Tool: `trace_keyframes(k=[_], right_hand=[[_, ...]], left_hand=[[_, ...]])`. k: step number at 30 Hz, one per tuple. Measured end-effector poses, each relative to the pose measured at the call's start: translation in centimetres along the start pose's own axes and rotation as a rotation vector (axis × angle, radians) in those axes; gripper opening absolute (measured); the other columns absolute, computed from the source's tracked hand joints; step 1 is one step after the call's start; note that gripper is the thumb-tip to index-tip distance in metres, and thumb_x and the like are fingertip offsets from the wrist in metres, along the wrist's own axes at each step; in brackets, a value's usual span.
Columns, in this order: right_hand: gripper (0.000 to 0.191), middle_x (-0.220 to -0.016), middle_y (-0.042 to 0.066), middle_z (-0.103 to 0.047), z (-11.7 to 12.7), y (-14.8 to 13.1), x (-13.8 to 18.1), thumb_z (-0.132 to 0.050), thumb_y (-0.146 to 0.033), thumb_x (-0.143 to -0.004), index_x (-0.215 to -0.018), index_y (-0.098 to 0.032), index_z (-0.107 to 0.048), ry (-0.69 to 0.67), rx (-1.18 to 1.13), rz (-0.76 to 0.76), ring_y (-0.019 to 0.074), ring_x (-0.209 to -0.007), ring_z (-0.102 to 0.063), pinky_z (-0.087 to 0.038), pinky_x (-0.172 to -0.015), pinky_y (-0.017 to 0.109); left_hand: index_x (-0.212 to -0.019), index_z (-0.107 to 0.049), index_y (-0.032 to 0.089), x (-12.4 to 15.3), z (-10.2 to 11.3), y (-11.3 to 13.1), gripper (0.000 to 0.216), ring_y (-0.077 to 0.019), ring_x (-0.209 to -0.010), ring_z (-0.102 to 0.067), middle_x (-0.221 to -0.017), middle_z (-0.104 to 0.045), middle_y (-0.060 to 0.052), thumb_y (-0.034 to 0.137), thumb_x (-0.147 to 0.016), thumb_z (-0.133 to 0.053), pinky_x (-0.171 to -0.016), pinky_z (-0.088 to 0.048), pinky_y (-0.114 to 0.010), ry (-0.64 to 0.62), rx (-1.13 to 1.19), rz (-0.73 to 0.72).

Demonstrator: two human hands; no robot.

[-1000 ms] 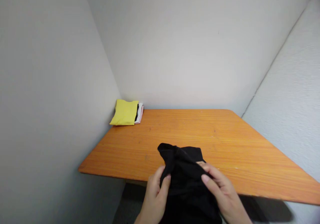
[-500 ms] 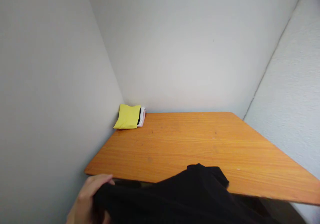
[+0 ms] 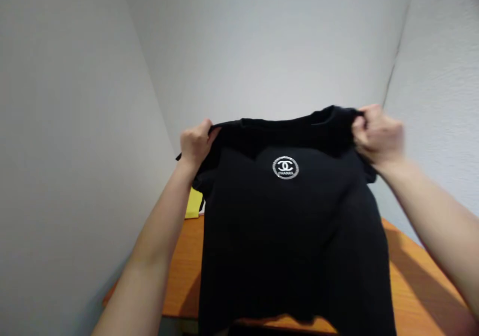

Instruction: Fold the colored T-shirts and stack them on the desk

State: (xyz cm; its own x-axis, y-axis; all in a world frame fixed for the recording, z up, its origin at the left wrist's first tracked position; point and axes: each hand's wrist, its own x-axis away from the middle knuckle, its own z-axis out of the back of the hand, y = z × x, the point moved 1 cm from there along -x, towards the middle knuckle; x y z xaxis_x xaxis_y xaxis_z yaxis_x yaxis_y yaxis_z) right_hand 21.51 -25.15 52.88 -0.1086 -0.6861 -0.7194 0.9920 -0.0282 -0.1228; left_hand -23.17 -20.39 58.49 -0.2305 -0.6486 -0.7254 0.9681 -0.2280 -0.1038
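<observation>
A black T-shirt (image 3: pixel 292 236) with a small round white logo on the chest hangs spread out in the air above the orange wooden table (image 3: pixel 411 281). My left hand (image 3: pixel 195 144) is closed on its left shoulder. At the other shoulder my right hand (image 3: pixel 376 135) grips the cloth in a fist. Both arms are stretched forward and the shirt hangs straight down, hiding most of the table.
A folded yellow cloth (image 3: pixel 193 205) shows just past the shirt's left edge, at the table's far left corner. Grey walls close in on the left, the back and the right.
The shirt was bunched low at the table's near edge. Both hands have since lifted it and pulled it wide open by the shoulders, and the view has tilted.
</observation>
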Motion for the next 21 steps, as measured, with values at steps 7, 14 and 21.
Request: trace_keyframes(k=[7,14,21], right_hand=[[0.037,-0.121,0.024,-0.054,-15.2,-5.1,6.1,-0.039,-0.027,-0.099,-0.127,-0.005,-0.051,-0.531,0.09,0.046,0.0324,-0.114,-0.049,-0.036,-0.094,0.043],[0.053,-0.152,0.009,-0.032,-26.0,-5.6,18.0,-0.034,-0.052,-0.098,-0.143,-0.026,-0.046,-0.965,0.027,-0.007,0.0311,-0.14,-0.024,-0.021,-0.111,0.05],[0.061,-0.159,0.001,-0.013,-29.9,-3.3,20.4,-0.023,-0.063,-0.096,-0.15,-0.036,-0.027,-1.0,0.014,-0.099,0.0314,-0.145,-0.004,-0.006,-0.112,0.058]], left_hand=[[-0.118,-0.057,0.013,9.3,-15.1,7.1,0.031,-0.0278,-0.123,-0.049,-0.127,-0.055,-0.019,0.032,-0.098,-0.043,-0.101,-0.038,-0.043,-0.736,0.054,-0.01],[-0.148,-0.031,0.019,20.3,-25.7,7.6,0.069,-0.0304,-0.142,-0.026,-0.156,-0.024,-0.013,0.062,-0.096,-0.022,-0.112,-0.024,-0.056,-1.239,0.161,0.053],[-0.153,-0.011,0.026,21.7,-29.5,4.4,0.071,-0.0223,-0.147,0.0,-0.16,0.0,-0.005,0.064,-0.093,-0.009,-0.118,-0.009,-0.05,-1.227,0.244,0.033]])
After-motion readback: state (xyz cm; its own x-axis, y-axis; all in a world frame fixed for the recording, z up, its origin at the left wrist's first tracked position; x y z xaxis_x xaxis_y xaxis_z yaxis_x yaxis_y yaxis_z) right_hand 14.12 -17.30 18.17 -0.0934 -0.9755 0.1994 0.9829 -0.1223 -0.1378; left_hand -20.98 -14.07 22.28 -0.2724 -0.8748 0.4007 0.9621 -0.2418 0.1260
